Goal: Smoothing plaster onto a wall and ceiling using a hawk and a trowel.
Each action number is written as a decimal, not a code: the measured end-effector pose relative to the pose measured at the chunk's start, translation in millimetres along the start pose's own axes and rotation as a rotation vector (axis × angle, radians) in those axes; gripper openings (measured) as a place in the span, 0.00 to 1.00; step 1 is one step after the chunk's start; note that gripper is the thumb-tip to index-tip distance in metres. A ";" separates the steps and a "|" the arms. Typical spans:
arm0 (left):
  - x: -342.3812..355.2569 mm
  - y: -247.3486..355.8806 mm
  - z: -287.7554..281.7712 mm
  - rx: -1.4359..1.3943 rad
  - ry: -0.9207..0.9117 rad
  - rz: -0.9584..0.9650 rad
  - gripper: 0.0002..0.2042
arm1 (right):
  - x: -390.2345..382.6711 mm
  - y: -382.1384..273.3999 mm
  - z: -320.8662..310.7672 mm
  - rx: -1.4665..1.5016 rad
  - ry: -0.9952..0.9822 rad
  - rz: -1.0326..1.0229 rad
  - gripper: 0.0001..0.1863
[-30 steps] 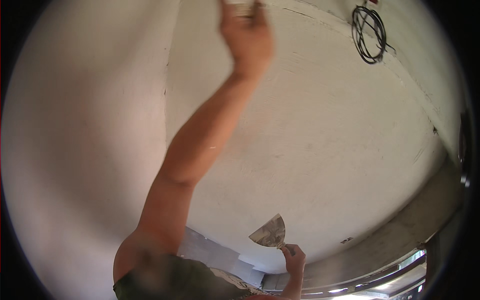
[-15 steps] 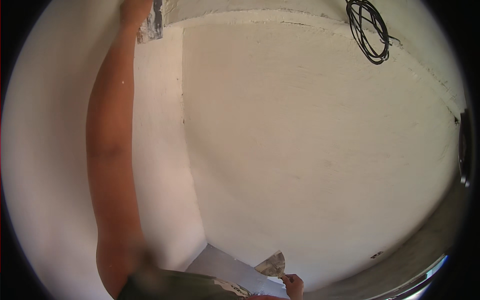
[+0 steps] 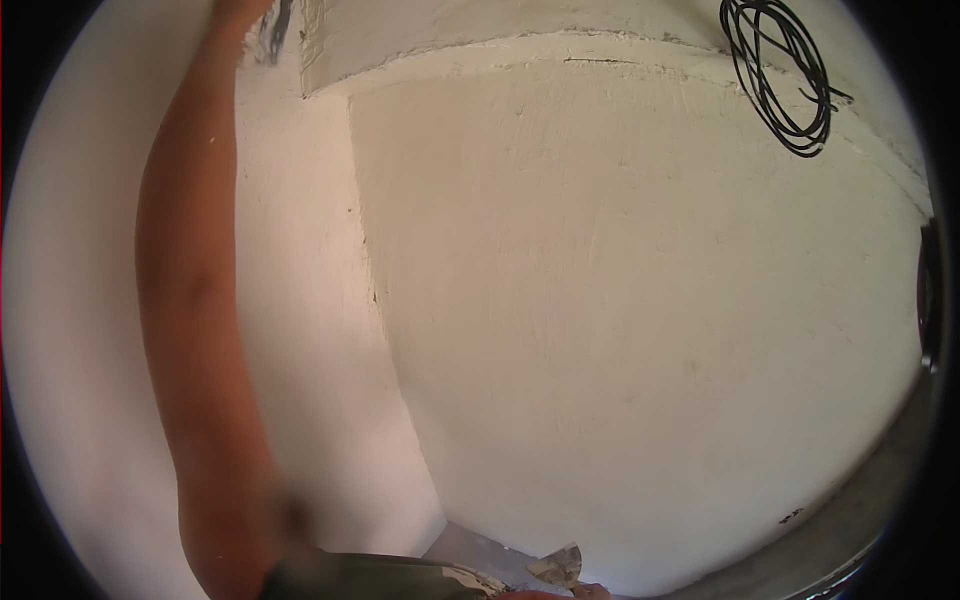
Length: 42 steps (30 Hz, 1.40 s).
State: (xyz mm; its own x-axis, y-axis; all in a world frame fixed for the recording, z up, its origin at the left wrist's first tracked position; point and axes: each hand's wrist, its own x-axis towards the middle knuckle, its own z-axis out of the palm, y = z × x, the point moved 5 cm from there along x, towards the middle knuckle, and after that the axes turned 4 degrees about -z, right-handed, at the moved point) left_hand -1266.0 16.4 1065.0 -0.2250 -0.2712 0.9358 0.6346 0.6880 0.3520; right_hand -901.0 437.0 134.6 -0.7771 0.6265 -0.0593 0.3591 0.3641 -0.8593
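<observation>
My left arm stretches up along the left side, and my left hand (image 3: pixel 238 8) is at the top edge, its fingers mostly cut off. Beside it shows a flat blade (image 3: pixel 270 38) smeared with white and grey filler, held close against the pale wall (image 3: pixel 295 200) near the ceiling corner. Low in the picture, my right hand (image 3: pixel 590 591) is closed round a putty knife (image 3: pixel 558 566). The putty knife's fan-shaped blade points up and is smeared. Only the top of that hand shows, and its handle is mostly hidden.
A broad cream wall (image 3: pixel 600 280) meets the left wall at a rough vertical corner. Coiled black cable (image 3: pixel 785 80) hangs at the upper right. A rough ledge (image 3: pixel 480 60) runs along the top. A dark object (image 3: pixel 929 295) stands at the right rim; grey floor (image 3: pixel 470 545) shows below.
The view has shifted, so the cable sits lower and further right. My left arm and its blade have moved left and up; my right hand with the putty knife has dropped toward the lower edge.
</observation>
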 end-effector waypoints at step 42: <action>-108.5 -21.0 50.0 0.205 -0.142 0.596 0.21 | 37.7 47.2 42.4 0.159 -0.334 0.185 0.16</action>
State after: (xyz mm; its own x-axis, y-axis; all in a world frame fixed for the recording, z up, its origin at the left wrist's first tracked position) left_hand -1291.9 65.0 957.0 0.0182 0.2789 0.9601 0.5299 0.8117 -0.2458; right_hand -935.3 448.6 70.2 -0.8416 0.4038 -0.3588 0.4441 0.1390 -0.8851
